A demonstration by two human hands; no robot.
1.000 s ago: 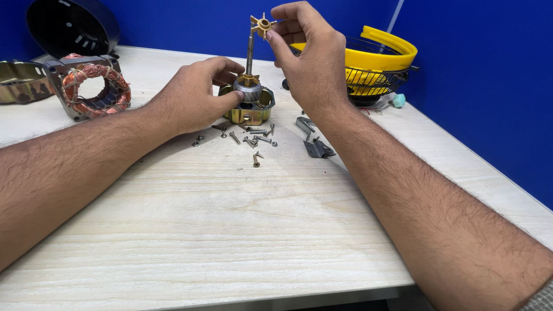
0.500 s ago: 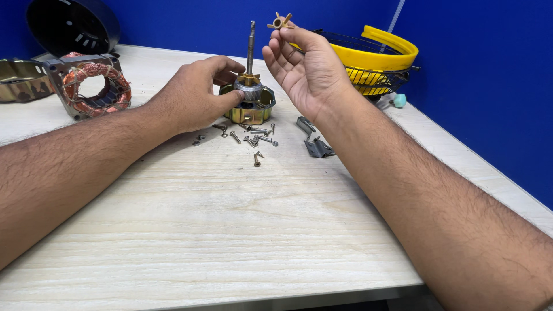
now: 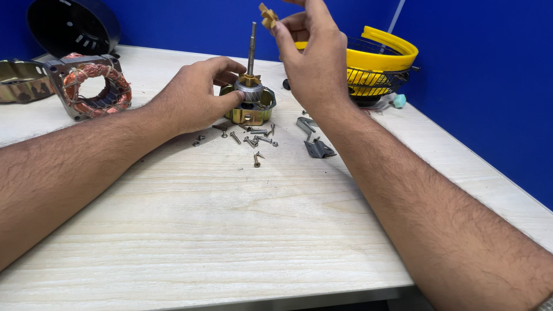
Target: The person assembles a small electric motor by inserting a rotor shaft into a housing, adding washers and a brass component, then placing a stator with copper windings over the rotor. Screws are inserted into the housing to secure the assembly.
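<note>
My left hand [image 3: 196, 98] grips the side of a small motor rotor assembly [image 3: 251, 103], a brass-coloured housing with a tall steel shaft [image 3: 252, 46] standing upright on the table. My right hand [image 3: 314, 55] is raised beside the top of the shaft and pinches a small tan star-shaped part [image 3: 267, 15] between thumb and fingertips, just right of the shaft tip and clear of it.
Several loose screws [image 3: 253, 141] lie in front of the motor, with grey metal brackets [image 3: 314, 141] to their right. A copper-wound stator [image 3: 92, 86] and a black round cover [image 3: 72, 26] sit at the far left. A yellow-rimmed wire fan guard [image 3: 374, 66] stands behind my right hand.
My right hand has lifted the tan star-shaped part off the shaft's top and now holds it beside the tip. The left hand stays on the motor.
</note>
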